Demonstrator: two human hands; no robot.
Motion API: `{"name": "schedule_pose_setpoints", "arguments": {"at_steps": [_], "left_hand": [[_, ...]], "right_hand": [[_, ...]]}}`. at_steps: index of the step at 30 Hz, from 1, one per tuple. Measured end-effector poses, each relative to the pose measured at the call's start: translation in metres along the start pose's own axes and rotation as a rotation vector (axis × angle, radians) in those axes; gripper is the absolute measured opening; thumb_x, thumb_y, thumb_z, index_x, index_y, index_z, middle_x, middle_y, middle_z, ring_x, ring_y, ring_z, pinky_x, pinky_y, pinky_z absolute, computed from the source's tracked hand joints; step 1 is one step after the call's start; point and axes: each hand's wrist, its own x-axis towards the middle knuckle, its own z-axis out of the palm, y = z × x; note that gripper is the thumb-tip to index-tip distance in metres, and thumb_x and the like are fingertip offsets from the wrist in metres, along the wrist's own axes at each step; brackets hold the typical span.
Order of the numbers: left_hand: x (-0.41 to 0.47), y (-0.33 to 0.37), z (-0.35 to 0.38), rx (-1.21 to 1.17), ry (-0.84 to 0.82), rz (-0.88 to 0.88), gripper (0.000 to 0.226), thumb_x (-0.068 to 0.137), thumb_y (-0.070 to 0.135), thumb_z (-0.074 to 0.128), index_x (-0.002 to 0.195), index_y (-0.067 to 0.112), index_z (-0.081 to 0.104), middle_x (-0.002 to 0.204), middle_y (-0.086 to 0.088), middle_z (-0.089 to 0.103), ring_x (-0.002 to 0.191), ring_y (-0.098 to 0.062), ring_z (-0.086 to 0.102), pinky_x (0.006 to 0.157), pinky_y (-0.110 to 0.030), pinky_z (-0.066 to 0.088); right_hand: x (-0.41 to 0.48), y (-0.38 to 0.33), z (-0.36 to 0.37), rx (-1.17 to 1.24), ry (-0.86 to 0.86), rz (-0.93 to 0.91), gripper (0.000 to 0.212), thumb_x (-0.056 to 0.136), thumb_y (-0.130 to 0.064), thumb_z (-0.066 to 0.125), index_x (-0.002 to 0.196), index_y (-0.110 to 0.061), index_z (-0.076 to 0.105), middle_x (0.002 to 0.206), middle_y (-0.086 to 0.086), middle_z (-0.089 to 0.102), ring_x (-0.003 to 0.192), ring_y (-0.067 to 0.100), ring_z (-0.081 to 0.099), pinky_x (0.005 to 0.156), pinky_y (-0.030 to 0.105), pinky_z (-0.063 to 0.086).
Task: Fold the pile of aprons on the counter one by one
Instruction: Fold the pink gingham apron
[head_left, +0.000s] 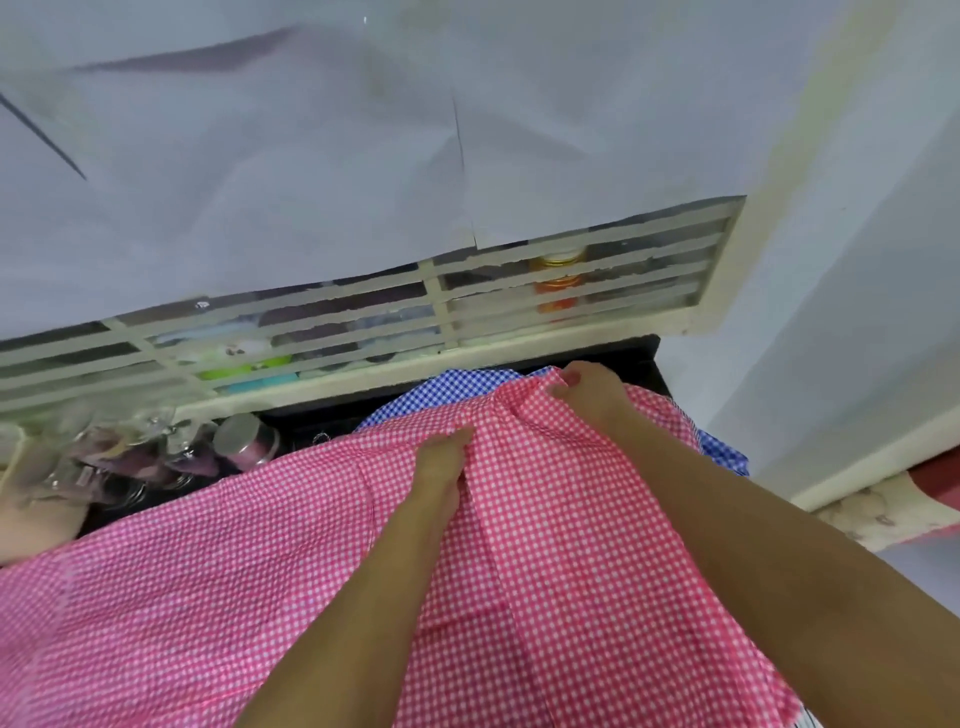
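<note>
A: Covering the lower frame, the pink apron (260, 571) lies spread on the counter (322, 415)?
B: Yes, over a blue apron (441, 392) that peeks out at centre and right.
A: Hands?
B: Apart. The right hand (589, 392) grips its bunched far edge; the left hand (441, 462) pinches a crease mid-frame.
A: Beyond?
B: Jars (244, 441) at left, a grille (519, 291) above.

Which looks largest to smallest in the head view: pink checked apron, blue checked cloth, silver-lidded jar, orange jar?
1. pink checked apron, nearest the camera
2. blue checked cloth, mostly covered
3. silver-lidded jar and orange jar look alike, so they are unranked
</note>
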Motion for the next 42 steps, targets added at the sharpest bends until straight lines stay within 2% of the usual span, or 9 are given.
{"name": "schedule_pose_setpoints", "arguments": {"at_steps": [4,7,10,14,17,23,30,37,42], "left_hand": [[0.004,-0.002,-0.004,-0.012,0.05,0.142,0.016,0.098,0.017,0.053,0.099,0.004,0.063,0.102,-0.011,0.068,0.093,-0.026,0.064,0.077,-0.032,0.054],[0.01,-0.007,-0.007,-0.002,0.076,0.211,0.019,0.098,0.009,0.051,0.084,0.009,0.064,0.09,-0.007,0.067,0.085,-0.022,0.062,0.078,-0.032,0.053],[0.02,-0.012,-0.004,0.092,0.149,0.215,0.011,0.095,0.01,0.055,0.094,0.009,0.066,0.1,-0.01,0.067,0.095,-0.027,0.062,0.089,-0.04,0.052],[-0.004,-0.028,0.006,0.278,0.235,0.414,0.036,0.094,0.015,0.057,0.128,0.005,0.049,0.119,-0.002,0.056,0.11,-0.02,0.054,0.102,-0.029,0.039],[-0.032,-0.061,0.008,0.533,0.071,0.499,0.051,0.097,0.018,0.053,0.143,0.008,0.033,0.13,0.0,0.047,0.116,-0.012,0.045,0.099,-0.021,0.031],[-0.047,-0.081,-0.036,0.63,0.049,0.49,0.05,0.095,0.014,0.056,0.142,0.012,0.04,0.124,-0.001,0.057,0.116,-0.022,0.056,0.093,-0.021,0.039],[-0.069,-0.068,-0.184,0.635,0.375,0.577,0.039,0.092,0.009,0.058,0.13,0.005,0.052,0.129,-0.01,0.058,0.115,-0.025,0.056,0.097,-0.033,0.043],[-0.083,-0.117,-0.397,0.855,0.605,0.075,0.058,0.079,0.046,0.067,0.112,-0.001,0.062,0.115,-0.021,0.061,0.11,-0.038,0.055,0.094,-0.043,0.044],[-0.105,-0.136,-0.492,0.687,0.715,0.104,0.035,0.082,0.013,0.072,0.1,-0.014,0.061,0.096,-0.026,0.065,0.09,-0.038,0.06,0.081,-0.039,0.047]], "right_hand": [[0.015,0.007,-0.02,0.532,-0.01,0.111,0.02,0.094,-0.01,0.048,0.086,-0.013,0.066,0.08,0.001,0.063,0.077,0.017,0.062,0.075,0.024,0.05],[0.008,0.02,-0.045,0.628,0.036,0.07,0.015,0.096,-0.018,0.05,0.097,-0.014,0.064,0.086,-0.002,0.063,0.075,0.011,0.058,0.067,0.023,0.046],[-0.006,0.025,-0.054,0.596,-0.093,0.044,0.021,0.098,-0.031,0.048,0.106,-0.016,0.06,0.098,-0.002,0.065,0.086,0.013,0.062,0.063,0.023,0.041],[-0.025,0.047,-0.052,0.545,0.208,0.045,0.02,0.093,-0.027,0.055,0.112,-0.02,0.052,0.104,-0.006,0.059,0.09,0.011,0.058,0.075,0.025,0.047],[-0.056,0.068,-0.029,0.348,0.309,-0.064,0.02,0.093,-0.019,0.054,0.113,-0.022,0.055,0.105,-0.008,0.06,0.089,0.01,0.06,0.085,0.031,0.052],[-0.113,0.068,0.048,0.018,0.099,-0.507,0.044,0.092,-0.018,0.047,0.137,-0.013,0.05,0.135,0.008,0.053,0.121,0.023,0.049,0.106,0.031,0.034],[-0.159,-0.003,0.138,-0.179,-0.152,-0.704,0.059,0.089,-0.036,0.036,0.146,-0.02,0.036,0.154,0.008,0.029,0.143,0.028,0.022,0.119,0.041,0.014],[-0.202,-0.053,0.222,-0.667,-0.375,-0.039,0.079,0.092,-0.053,0.042,0.152,-0.017,0.005,0.155,0.028,0.005,0.139,0.05,0.013,0.11,0.063,0.021],[-0.229,-0.109,0.258,-0.915,-0.288,-0.027,0.063,0.094,-0.031,0.034,0.151,-0.012,0.015,0.154,0.022,0.018,0.137,0.047,0.022,0.108,0.068,0.018]]}}
